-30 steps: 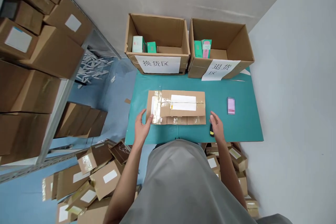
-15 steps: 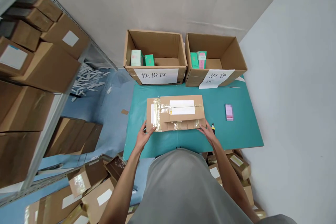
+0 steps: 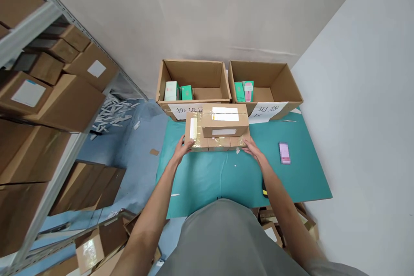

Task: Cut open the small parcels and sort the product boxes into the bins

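Observation:
A smaller brown cardboard box point(image 3: 210, 132) with white labels rests on a lower layer of taped cardboard boxes point(image 3: 220, 144). Whether that layer is one box or several is hard to tell. My left hand point(image 3: 183, 148) grips the left end of the lower layer, thumb on top. At its right end, my right hand point(image 3: 253, 149) holds the near corner. The stack sits close against two open cartons and covers part of the left carton's paper sign point(image 3: 177, 111). Both hands are closed on the lower boxes.
Two open cartons, the left one point(image 3: 194, 64) and the right one point(image 3: 293, 92), hold small green boxes. A blurred pink-screened phone point(image 3: 284, 153) lies on the green table point(image 3: 300, 172). Under my right forearm shows a black-and-yellow object point(image 3: 265, 190). Shelving point(image 3: 77, 146) with cartons stands left.
My hands have pushed the stacked boxes forward across the table, from its middle up against the open cartons. The view has tilted up a little.

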{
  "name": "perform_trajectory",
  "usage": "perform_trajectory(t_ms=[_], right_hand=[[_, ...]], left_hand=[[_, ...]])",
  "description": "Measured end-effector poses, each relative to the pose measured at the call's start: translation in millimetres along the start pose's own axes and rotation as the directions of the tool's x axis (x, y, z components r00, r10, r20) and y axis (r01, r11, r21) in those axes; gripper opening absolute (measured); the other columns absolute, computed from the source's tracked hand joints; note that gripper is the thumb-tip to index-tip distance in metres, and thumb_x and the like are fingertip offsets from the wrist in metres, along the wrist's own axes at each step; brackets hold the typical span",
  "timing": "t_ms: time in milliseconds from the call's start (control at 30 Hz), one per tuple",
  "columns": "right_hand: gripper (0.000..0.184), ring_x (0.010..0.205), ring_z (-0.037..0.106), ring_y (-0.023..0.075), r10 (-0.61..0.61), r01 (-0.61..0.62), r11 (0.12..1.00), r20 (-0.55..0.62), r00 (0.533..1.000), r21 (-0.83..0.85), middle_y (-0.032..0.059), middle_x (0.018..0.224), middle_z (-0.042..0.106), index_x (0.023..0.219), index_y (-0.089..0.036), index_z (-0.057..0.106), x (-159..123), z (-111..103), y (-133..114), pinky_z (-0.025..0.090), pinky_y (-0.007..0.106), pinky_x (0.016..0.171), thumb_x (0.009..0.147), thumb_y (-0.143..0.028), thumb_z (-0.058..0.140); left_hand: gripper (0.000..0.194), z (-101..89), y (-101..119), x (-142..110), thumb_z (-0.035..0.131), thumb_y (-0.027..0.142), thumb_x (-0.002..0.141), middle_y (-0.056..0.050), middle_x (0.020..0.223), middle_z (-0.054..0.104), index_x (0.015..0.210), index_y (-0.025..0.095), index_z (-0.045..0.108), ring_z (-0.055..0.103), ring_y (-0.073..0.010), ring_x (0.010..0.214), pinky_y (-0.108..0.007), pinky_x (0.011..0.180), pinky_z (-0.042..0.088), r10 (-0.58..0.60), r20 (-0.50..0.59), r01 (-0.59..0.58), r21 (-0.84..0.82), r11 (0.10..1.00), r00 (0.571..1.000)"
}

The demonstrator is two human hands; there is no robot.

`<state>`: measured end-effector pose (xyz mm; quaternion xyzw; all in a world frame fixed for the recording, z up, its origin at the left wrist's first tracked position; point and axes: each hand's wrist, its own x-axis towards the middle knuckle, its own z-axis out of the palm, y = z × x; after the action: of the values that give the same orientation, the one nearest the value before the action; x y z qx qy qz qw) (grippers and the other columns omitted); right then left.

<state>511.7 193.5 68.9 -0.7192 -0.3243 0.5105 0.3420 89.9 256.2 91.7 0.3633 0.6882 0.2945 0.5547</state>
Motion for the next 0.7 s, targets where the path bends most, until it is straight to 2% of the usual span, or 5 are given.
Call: perform_trajectory(t_ms=[167, 300, 433, 600, 700], right_hand=[[0.101, 0.175, 0.034, 0.0396, -0.156, 0.145, 0.986, -0.144, 0.977, -0.086, 0.0165, 0.18, 0.05, 0.165, -0.019, 0.062, -2, -18, -14, 0.028, 0.062, 0.143, 0.08, -0.07, 0.083], [0.102, 0.168, 0.049, 0.0364, -0.367, 0.367, 0.93, -0.028, 0.93, -0.004, 0.0156, 0.176, 0.056, 0.166, -0.018, 0.061, -2, -2, -31, 0.037, 0.054, 0.14, 0.082, -0.071, 0.081], [0.093, 0.158, 0.06, 0.0352, -0.406, 0.403, 0.913, 0.05, 0.913, 0.057, 0.0118, 0.166, 0.067, 0.164, -0.021, 0.065, -11, 17, -42, 0.042, 0.055, 0.138, 0.083, -0.064, 0.083], [0.102, 0.173, 0.04, 0.0333, -0.409, 0.408, 0.91, 0.005, 0.912, 0.07, 0.0044, 0.182, 0.048, 0.177, -0.03, 0.05, -76, 0, -15, 0.033, 0.056, 0.142, 0.088, -0.065, 0.084], [0.097, 0.171, 0.045, 0.0342, -0.365, 0.359, 0.923, 0.019, 0.931, 0.136, 0.0035, 0.181, 0.049, 0.176, -0.029, 0.053, -144, -12, 21, 0.034, 0.054, 0.143, 0.093, -0.068, 0.083]], left_hand=[[0.086, 0.7, 3, 5, 0.085, 0.028, 0.086, -0.026, 0.172, 0.056, 0.166, 0.011, 0.056, 0.048, -0.0406, 0.167, -0.056, 0.14, 0.036, 0.297, -0.126, -0.265, 0.22, 0.939, 0.946], [0.092, 34.6, 18, 2, 0.084, 0.028, 0.085, -0.022, 0.174, 0.055, 0.17, 0.015, 0.052, 0.047, -0.0386, 0.168, -0.054, 0.14, 0.036, 0.436, 0.033, -0.437, 0.126, 0.891, 0.899], [0.1, 68.4, 27, -13, 0.091, 0.032, 0.079, -0.024, 0.167, 0.061, 0.17, 0.018, 0.051, 0.053, -0.0415, 0.163, -0.061, 0.137, 0.041, 0.473, 0.072, -0.473, -0.017, 0.881, 0.878], [0.09, 63.7, 0, -81, 0.094, 0.054, 0.087, -0.021, 0.166, 0.063, 0.163, 0.024, 0.057, 0.057, -0.0403, 0.16, -0.062, 0.132, 0.047, 0.585, -0.024, -0.585, -0.086, 0.807, 0.811], [0.075, 50.1, -38, -145, 0.086, 0.062, 0.095, -0.017, 0.166, 0.062, 0.158, 0.026, 0.062, 0.063, -0.0363, 0.153, -0.056, 0.128, 0.054, 0.589, 0.0, -0.585, -0.111, 0.804, 0.808]])
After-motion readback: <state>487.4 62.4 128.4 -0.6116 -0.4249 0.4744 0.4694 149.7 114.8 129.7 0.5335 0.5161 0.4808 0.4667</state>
